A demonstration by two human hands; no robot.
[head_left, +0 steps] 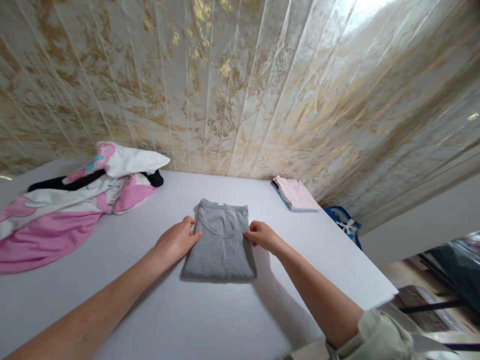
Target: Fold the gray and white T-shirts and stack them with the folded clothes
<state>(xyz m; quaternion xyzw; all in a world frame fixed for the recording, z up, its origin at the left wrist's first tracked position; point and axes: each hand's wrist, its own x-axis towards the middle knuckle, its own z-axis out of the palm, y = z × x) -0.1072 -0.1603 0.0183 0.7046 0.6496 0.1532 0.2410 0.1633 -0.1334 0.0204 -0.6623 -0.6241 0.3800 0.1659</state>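
A folded grey shirt [222, 240] lies in the middle of the white table [187, 310], neckline toward the wall. My left hand [177, 241] grips its left edge, fingers curled around the fabric. At the right edge, my right hand [262, 235] pinches the fabric with closed fingers. Both forearms reach in from the near side of the table.
A loose heap of pink, white and black clothes [75, 195] covers the table's far left. A small folded stack with a pink garment on top [295, 194] sits at the far right by the gold-marbled wall. A blue bag [345, 222] sits past the right edge.
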